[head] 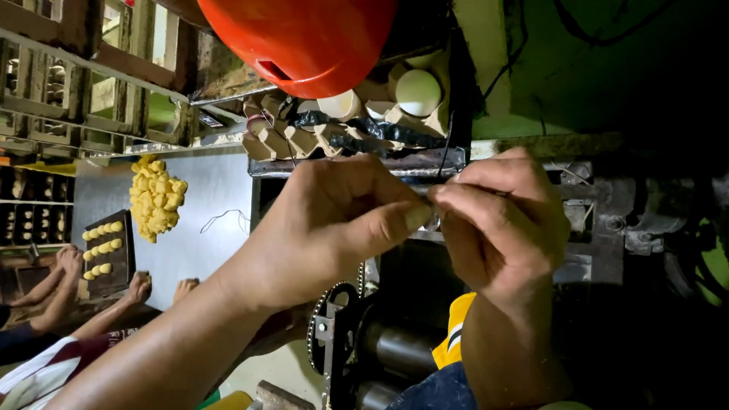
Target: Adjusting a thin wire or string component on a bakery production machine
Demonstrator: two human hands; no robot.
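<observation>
Both hands meet at the centre of the frame, fingertips pressed together over something very small. The left hand (334, 220) comes in from the lower left, its thumb stretched toward the right and its fingers curled under; the right hand (501, 220) rises from the bottom of the frame and closes thumb against forefinger. Between the two pinches, just where the thumbs meet, sits a tiny pale object (431, 206), too small and too covered to say what it is, though it may be a thread end or small metal part. It is pinched from both sides at once, so neither hand is nearer; what shows of it lies roughly along the line from one thumb to the other, across the frame. Both grips are tight, closed on that small piece. Behind the hands, toward the top centre, a large red rounded container (304, 38) hangs over a clutter of brown paper cones and pale spools (418, 93). Below the hands stands dark machinery with a toothed chain wheel (328, 319) and a metal roller (402, 349). At the left of the frame a heap of yellow pieces (156, 197) lies on a grey surface beside a dark tray (121, 273) with rows of the same yellow pieces, and another person's hands (68, 266) rest near it.
</observation>
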